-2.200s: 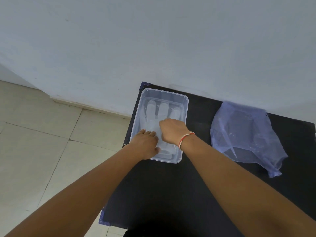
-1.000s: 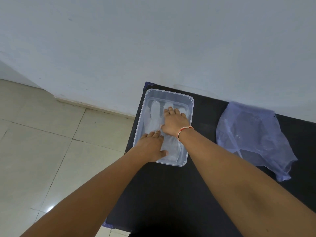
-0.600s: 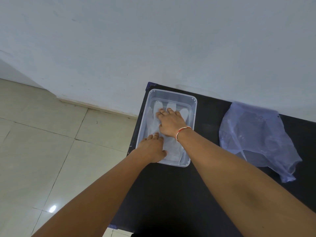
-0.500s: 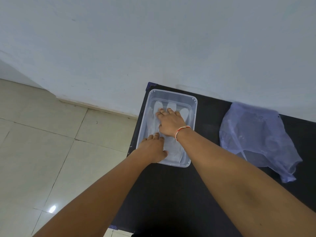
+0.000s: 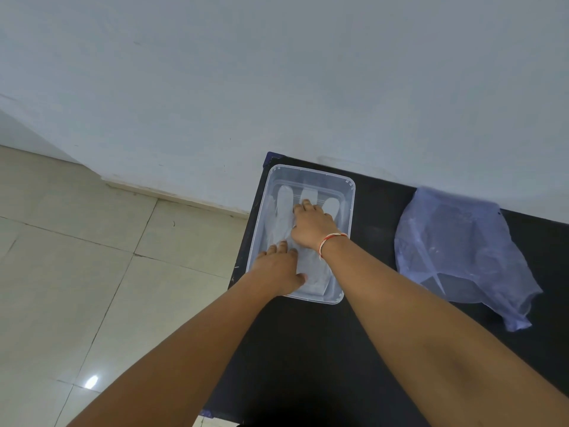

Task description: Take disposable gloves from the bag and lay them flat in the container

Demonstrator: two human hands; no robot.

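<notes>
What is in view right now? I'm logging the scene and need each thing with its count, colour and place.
container: one, clear plastic, on the table's left end by the wall
gloves: count unclear, translucent white, flat inside the container
bag: one, bluish translucent plastic, on the table right of the container
table: one, black, against the wall
wall: pale grey-blue, behind the table
floor: beige tiles, left of the table
bracelet: one, red and white, right wrist
left hand: flat on the gloves, near end
right hand: flat on the gloves, farther in
</notes>
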